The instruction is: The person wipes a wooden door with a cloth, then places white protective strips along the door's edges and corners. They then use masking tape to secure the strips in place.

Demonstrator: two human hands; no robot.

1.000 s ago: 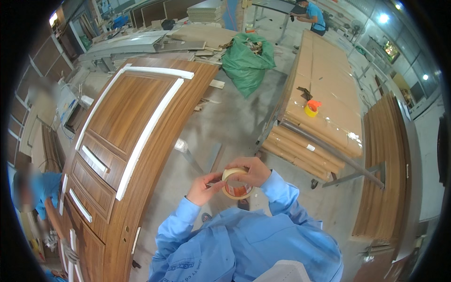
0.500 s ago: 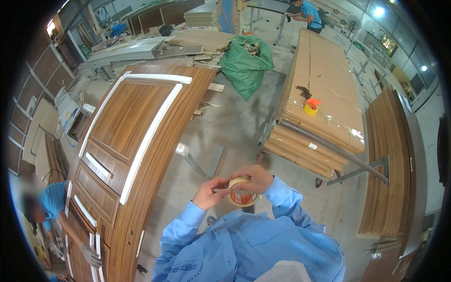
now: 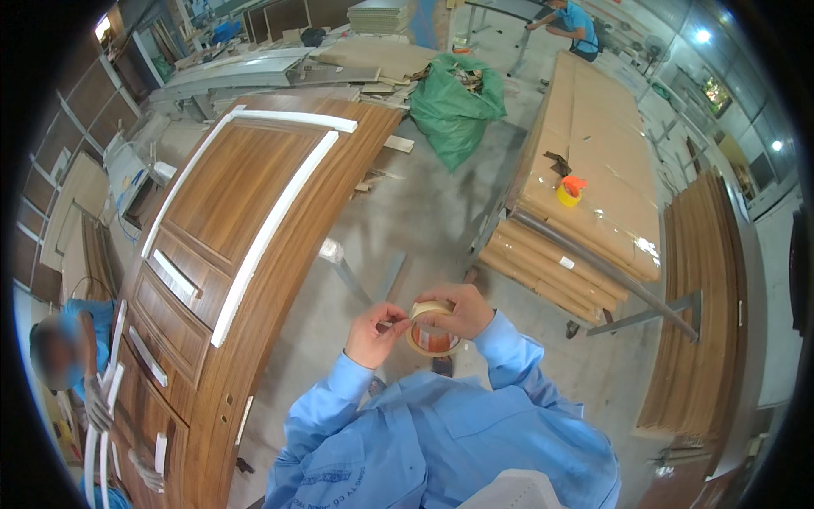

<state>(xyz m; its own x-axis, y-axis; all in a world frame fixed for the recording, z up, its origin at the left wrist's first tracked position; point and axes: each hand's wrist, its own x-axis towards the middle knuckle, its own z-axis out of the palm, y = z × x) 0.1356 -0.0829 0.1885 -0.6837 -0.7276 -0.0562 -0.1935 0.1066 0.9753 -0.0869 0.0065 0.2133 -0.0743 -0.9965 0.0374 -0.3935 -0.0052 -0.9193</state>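
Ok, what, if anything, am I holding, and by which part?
A roll of cream tape, held at its upper right rim by your right hand. Your left hand is at the roll's left edge; whether it pinches tape can't be told.

Head view, single: wide fisheye, left unit of a head-worn pair; looks down and forward. Close range takes in left grip (image 3: 373, 337), right grip (image 3: 463, 311) and blue shirt (image 3: 475, 437); farther off, green sack (image 3: 458, 123).
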